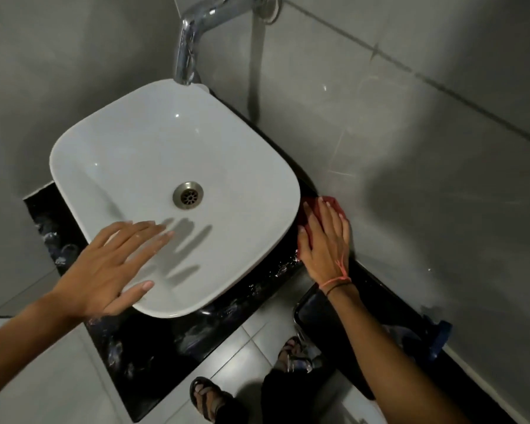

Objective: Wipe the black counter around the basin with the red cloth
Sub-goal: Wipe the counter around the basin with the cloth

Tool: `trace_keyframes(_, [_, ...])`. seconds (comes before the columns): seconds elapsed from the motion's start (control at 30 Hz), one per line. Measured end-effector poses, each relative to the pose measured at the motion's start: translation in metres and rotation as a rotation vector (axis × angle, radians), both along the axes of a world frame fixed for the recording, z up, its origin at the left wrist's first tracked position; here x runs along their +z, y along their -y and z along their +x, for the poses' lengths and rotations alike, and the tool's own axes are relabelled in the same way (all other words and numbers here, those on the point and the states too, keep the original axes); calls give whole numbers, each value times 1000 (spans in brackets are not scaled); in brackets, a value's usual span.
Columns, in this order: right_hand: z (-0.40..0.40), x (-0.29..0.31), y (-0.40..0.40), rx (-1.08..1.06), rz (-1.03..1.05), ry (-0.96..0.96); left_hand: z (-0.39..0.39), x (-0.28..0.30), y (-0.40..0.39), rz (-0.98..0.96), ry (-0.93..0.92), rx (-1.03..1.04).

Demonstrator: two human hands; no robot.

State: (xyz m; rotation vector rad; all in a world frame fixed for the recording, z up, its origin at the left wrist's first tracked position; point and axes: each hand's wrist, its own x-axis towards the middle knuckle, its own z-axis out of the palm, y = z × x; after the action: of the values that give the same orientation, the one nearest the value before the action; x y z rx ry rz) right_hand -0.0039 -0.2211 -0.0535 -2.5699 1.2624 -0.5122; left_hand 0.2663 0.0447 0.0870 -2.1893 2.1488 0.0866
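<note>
A white basin (129, 142) stands on a black, glossy counter (153, 347) in a corner of grey tiled walls. My right hand (326, 243) lies flat on the red cloth (331, 201), pressing it onto the narrow strip of counter between the basin's right side and the wall. Most of the cloth is hidden under the hand. My left hand (110, 270) hovers over the basin's front-left rim with fingers spread and nothing in it. The counter shows pale wet streaks at the front and left.
A chrome tap (190, 41) reaches over the basin's back edge, and a metal drain (188, 194) sits in the bowl. Below the counter are pale floor tiles, my sandalled feet (207, 396) and a black toilet seat (322, 310) at the right.
</note>
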Motion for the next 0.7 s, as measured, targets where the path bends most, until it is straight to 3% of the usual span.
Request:
trace_keyframes(0.13, [0,-10,3,13,-28,38,12,-13,4,-26,57,-113])
trace_keyframes(0.27, [7,-4,-20,-53,80,113,10,-19,3,-131,57,-115])
trace_keyframes(0.4, [23,-9,-138,-96,178,204,7,-22,1,-214,62,-111])
trace_keyframes(0.53, [35,-11,-248,84,271,305,7,-20,0,-186,68,-108])
trace_keyframes(0.63, [24,-10,-228,235,262,278,6,-16,-1,-151,65,-82])
trace_keyframes(0.7, [14,-4,-192,222,236,262,6,-13,-2,-130,64,-78])
